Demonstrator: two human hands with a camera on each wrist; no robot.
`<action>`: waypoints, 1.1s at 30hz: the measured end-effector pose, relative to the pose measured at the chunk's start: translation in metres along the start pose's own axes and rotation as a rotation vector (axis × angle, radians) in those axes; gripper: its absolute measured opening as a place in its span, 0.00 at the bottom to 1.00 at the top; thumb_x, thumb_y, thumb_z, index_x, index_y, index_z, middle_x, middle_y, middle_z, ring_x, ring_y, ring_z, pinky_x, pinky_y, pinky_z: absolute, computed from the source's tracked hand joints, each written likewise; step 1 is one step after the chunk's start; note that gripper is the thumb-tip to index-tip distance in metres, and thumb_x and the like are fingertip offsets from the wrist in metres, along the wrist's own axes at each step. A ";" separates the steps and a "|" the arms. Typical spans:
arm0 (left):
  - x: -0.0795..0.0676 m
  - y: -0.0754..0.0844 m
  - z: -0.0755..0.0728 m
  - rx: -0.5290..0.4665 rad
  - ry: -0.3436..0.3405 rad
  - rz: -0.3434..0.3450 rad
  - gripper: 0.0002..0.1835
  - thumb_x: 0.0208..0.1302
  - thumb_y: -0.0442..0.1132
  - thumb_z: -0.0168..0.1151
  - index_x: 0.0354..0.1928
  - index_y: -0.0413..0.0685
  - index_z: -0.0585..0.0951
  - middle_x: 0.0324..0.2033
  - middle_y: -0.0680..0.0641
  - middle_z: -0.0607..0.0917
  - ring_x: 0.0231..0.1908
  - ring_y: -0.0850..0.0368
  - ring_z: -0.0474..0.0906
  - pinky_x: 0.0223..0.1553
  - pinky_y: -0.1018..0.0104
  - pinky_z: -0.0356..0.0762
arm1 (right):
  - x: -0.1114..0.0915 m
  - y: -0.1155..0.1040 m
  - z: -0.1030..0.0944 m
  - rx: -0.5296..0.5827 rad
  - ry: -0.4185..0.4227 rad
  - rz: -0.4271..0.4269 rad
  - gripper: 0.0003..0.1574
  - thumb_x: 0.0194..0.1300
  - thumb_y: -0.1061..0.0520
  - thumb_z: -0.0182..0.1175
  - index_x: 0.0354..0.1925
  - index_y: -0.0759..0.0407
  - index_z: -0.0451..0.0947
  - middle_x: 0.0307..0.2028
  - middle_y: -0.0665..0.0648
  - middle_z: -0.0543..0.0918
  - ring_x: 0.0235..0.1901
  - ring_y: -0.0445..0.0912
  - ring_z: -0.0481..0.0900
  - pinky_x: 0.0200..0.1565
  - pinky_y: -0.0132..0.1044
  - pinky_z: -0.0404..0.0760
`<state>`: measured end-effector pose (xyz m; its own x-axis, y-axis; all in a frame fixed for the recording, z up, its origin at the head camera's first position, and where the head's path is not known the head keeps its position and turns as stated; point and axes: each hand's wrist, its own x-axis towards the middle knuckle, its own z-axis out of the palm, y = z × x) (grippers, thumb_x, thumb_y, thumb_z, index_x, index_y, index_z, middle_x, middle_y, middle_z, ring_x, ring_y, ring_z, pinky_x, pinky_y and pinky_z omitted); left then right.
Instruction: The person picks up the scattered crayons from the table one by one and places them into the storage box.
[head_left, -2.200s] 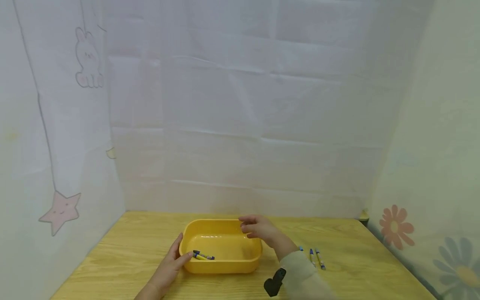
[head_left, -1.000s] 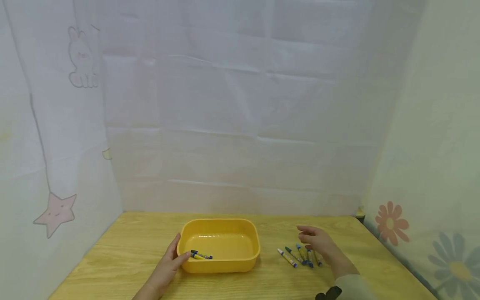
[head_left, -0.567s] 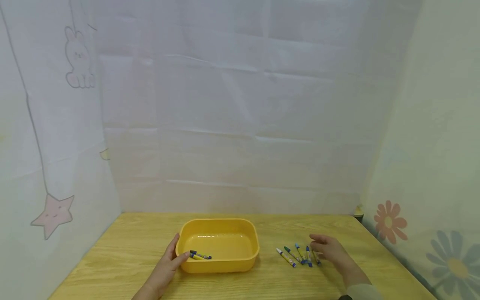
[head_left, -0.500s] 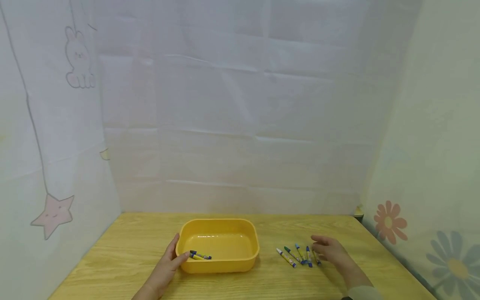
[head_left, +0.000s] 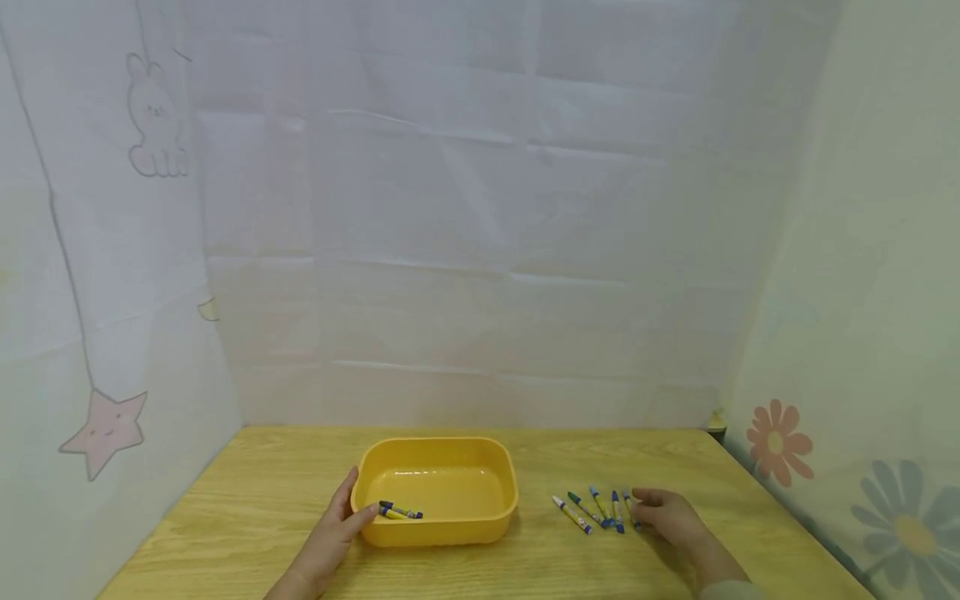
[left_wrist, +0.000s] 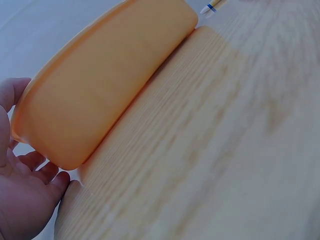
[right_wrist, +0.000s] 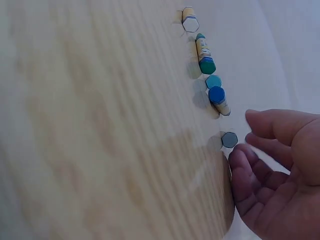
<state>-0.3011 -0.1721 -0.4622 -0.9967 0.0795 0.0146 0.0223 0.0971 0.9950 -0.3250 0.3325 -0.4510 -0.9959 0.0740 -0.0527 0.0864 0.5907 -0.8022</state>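
A yellow plastic basin (head_left: 442, 532) stands on the wooden table, with two crayons (head_left: 401, 511), dark-tipped, in its near left corner. My left hand (head_left: 330, 533) grips the basin's left end, thumb over the rim and fingers against the outside wall, as the left wrist view also shows. Several crayons lie fanned out to the right: white (head_left: 572, 515), green (head_left: 585, 507), light blue (head_left: 599, 503), blue (head_left: 617, 512) and grey (head_left: 631, 507). My right hand (head_left: 671, 517) is beside the grey crayon; in the right wrist view its thumb and loosely bent fingers are around the crayon's end (right_wrist: 229, 140), not visibly pinching it.
The wooden table (head_left: 300, 467) meets a white cloth backdrop (head_left: 480, 250) at its far edge. Cloth side walls with drawings stand left and right. Bare wood lies between the basin and the crayons.
My right hand has moved from above the basin to the right, then down beside the grey crayon. The left hand keeps its grip, and the basin stays in place.
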 end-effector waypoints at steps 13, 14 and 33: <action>-0.002 0.000 0.000 -0.016 -0.028 0.009 0.48 0.71 0.47 0.56 0.78 0.45 0.35 0.76 0.31 0.36 0.75 0.30 0.34 0.73 0.37 0.42 | 0.007 0.002 0.003 -0.224 -0.017 -0.040 0.28 0.59 0.61 0.63 0.55 0.77 0.75 0.54 0.75 0.79 0.56 0.70 0.75 0.55 0.58 0.78; -0.002 0.000 0.000 -0.017 -0.030 0.009 0.48 0.71 0.47 0.56 0.78 0.45 0.35 0.76 0.30 0.36 0.75 0.30 0.34 0.73 0.36 0.42 | 0.007 0.001 0.003 -0.225 -0.017 -0.041 0.27 0.59 0.62 0.62 0.55 0.77 0.75 0.54 0.75 0.79 0.56 0.71 0.74 0.56 0.59 0.77; -0.001 0.002 0.000 -0.003 -0.021 0.008 0.48 0.70 0.47 0.57 0.78 0.44 0.36 0.76 0.30 0.36 0.75 0.30 0.33 0.73 0.37 0.41 | 0.011 -0.013 -0.004 0.095 -0.040 -0.019 0.31 0.72 0.57 0.52 0.68 0.70 0.65 0.62 0.74 0.73 0.54 0.61 0.78 0.49 0.47 0.84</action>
<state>-0.2996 -0.1719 -0.4606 -0.9947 0.1010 0.0206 0.0302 0.0935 0.9952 -0.3366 0.3288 -0.4383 -0.9978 0.0302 -0.0595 0.0666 0.5127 -0.8560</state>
